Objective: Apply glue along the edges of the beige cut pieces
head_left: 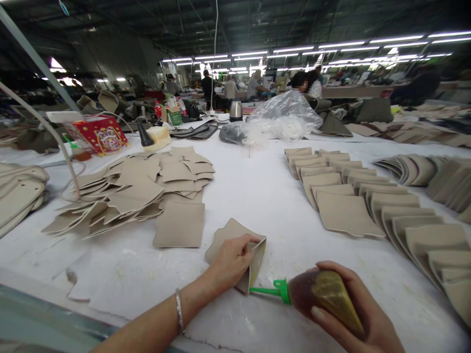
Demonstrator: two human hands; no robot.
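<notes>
My left hand [232, 260] is closed on a beige leather piece [230, 233] near the front of the table, with its right edge folded up so the underside shows. In my right hand [362, 304] lies a glue bottle [324, 294], brownish and tilted on its side, the fingers wrapped round its body. Its thin green nozzle [265, 290] points left and its tip meets the lower corner of the folded piece. Just left of my left hand, a single flat leather piece [179, 225] rests at the edge of a loose heap [136, 181] of similar pieces.
Overlapping rows of beige pieces [346, 211] run along the right side. Behind stand a red box [105, 135], a kettle [236, 110] and clear plastic wrap [287, 115]. A white cable [61, 139] drops at the left. Several people work in the background.
</notes>
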